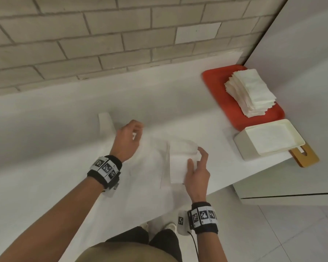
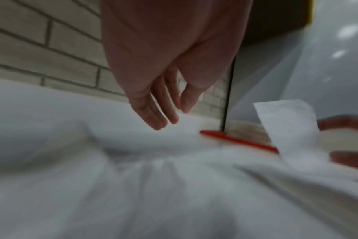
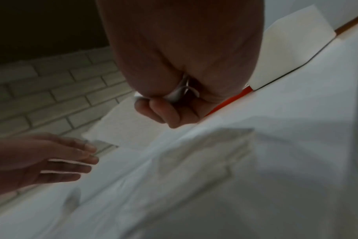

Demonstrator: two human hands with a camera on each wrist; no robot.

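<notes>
1. White paper napkin (image 1: pixel 180 161): shown folded and held just above the table (image 1: pixel 64 148), near its front edge, between the two hands. In the left wrist view one edge is seen lifted clear of the surface.
2. Right hand (image 1: pixel 197 174): the napkin's right edge is pinched, with the thumb laid on top and the fingers (image 3: pixel 168 113) curled together beneath.
3. Left hand (image 1: pixel 128 140): held over the table left of the napkin and apart from it. Its fingers (image 2: pixel 150 113) are nearly straight and close together, and nothing is gripped.
4. Stack of napkins (image 1: pixel 251 91): carried on a red tray (image 1: pixel 220 103) at the table's far right, well apart from the hands.
5. Cream box (image 1: pixel 242 146): set just in front of the tray, with a wooden board (image 1: pixel 307 157) projecting from beneath it.
6. Brick wall (image 1: pixel 83 35): seen behind the table.
</notes>
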